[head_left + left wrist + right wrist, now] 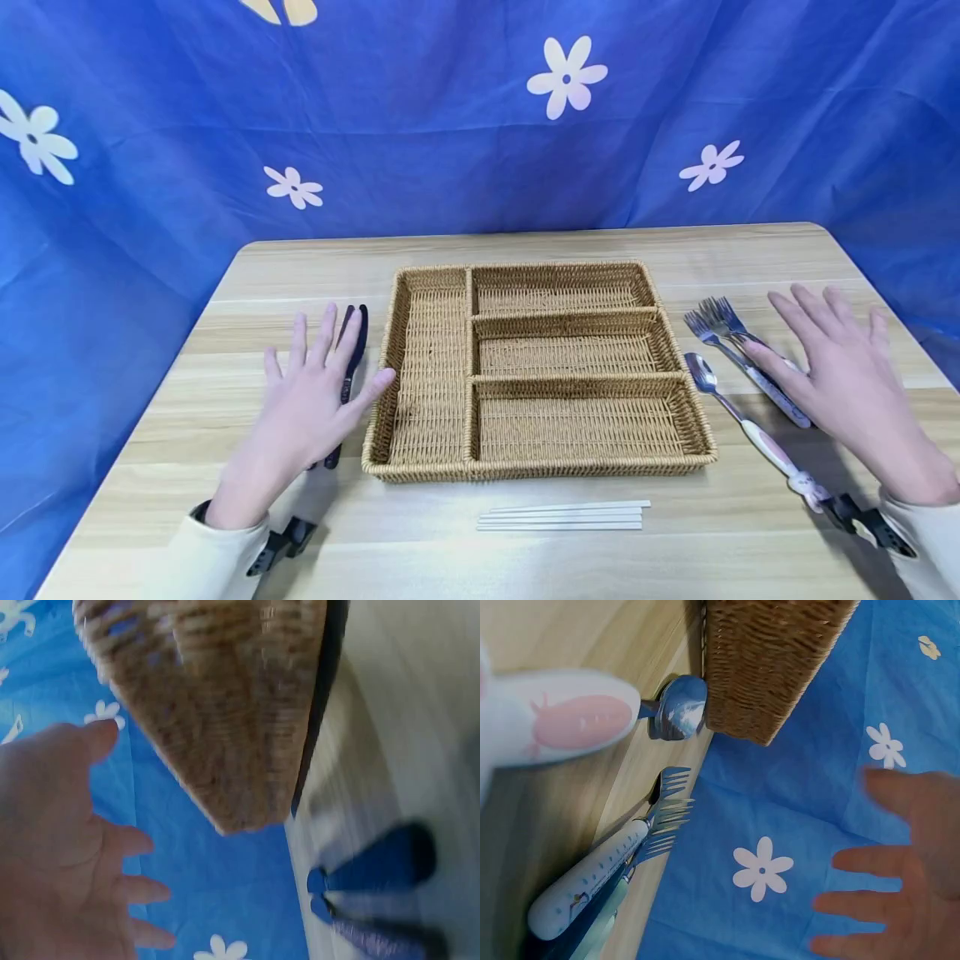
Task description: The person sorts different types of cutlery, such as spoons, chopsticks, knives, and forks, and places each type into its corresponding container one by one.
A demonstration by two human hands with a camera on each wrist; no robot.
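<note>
A woven cutlery tray (427, 367) with one long side compartment and three stacked compartments lies on the table. To its left, my left hand (300, 408) hovers with fingers spread over dark knives (360, 342), partly covering them. My right hand (851, 379) is likewise spread, above and beside several forks (765, 387) at the tray's right. A spoon (768, 446) with a white rabbit-shaped handle lies nearer the front, by the right wrist. In the right wrist view the spoon handle (570, 716) and a patterned fork handle (592, 877) show large. Neither hand holds anything.
Several thin white sticks (562, 517) lie side by side in front of the tray. A blue cloth (450, 125) with white flowers hangs behind and beside the wooden table (405, 542). Black straps (285, 546) sit at both wrists.
</note>
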